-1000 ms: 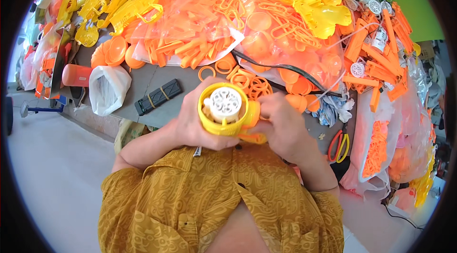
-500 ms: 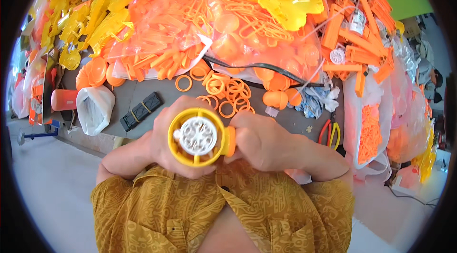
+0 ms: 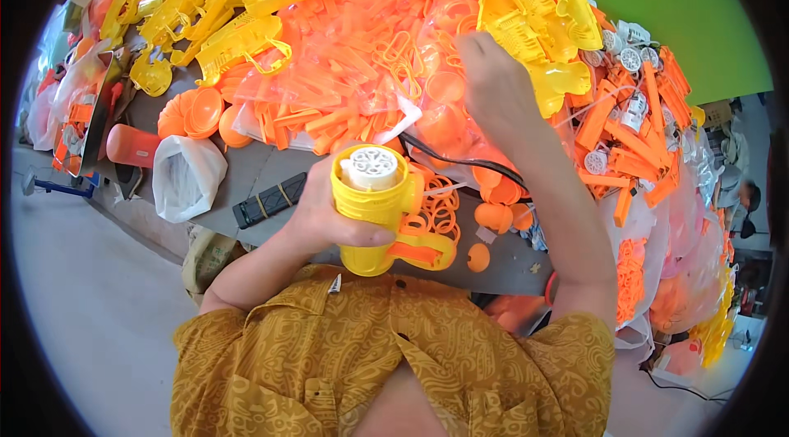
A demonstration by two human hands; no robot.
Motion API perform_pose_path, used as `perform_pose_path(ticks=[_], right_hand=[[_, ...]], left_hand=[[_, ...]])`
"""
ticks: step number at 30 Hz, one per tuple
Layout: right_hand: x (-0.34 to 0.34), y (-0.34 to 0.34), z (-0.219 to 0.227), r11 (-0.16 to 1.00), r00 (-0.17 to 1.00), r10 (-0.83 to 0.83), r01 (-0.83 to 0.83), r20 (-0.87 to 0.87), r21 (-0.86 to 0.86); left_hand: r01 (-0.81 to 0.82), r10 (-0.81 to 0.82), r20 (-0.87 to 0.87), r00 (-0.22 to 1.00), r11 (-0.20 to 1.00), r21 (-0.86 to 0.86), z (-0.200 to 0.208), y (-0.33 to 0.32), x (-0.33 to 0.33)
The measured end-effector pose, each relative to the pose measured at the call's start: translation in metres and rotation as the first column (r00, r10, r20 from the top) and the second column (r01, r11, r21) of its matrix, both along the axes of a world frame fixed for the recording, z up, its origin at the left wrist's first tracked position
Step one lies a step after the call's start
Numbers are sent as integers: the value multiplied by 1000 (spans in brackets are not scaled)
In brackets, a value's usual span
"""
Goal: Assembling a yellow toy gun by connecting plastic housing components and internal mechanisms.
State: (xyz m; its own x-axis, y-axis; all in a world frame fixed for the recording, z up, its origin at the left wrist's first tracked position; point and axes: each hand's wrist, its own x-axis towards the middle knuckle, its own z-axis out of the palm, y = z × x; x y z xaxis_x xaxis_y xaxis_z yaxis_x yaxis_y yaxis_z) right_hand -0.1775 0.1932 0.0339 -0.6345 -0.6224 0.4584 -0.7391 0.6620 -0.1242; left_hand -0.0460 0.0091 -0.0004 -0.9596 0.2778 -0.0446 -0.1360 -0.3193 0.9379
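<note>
Grey flat tabletop [image 3: 267,162], heaped orange plastic parts [image 3: 329,92], pale floor [image 3: 99,297]!
My left hand [image 3: 320,211] wraps fingers round a yellow plastic cylinder [image 3: 362,209]; right hand's [image 3: 493,80], I can't tell.

Small-parts workshop, evidenced by stock of unassembled plastic parts in bulk. On the grey flat-topped worktable [image 3: 255,167]: heaped yellow moulded-plastic half-shells [image 3: 538,26], clear plastic bagging [image 3: 345,18] full of thin orange plastic strips [image 3: 319,126], loose orange plastic rings [image 3: 444,217]. Piled at the worktable's right end: oblong orange plastic bars [image 3: 631,138], white spoke-faced cylinders [image 3: 630,59]. By the worktable's right edge: translucent bag [image 3: 657,244] of small orange plastic pieces [image 3: 630,273].
</note>
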Motion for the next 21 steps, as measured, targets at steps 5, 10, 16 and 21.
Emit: perform_pose_path(ticks=[5, 10, 16, 21], right_hand=[[-50, -41, 3, 693, 952, -210, 307, -224, 653], [-70, -27, -13, 681, 908, -230, 407, -350, 608], [-67, -27, 3, 727, 917, -317, 400, -244, 558], [-56, 1, 26, 990, 980, -113, 125, 161, -67]], left_hand=[[-3, 4, 15, 1000, 999, -43, -1, 1, -3], [-24, 19, -50, 999, 996, -85, -1, -4, -8], [-29, 25, -48, 999, 996, -85, -3, -5, -8], [-20, 16, -51, 999, 996, -83, -3, -5, -7]])
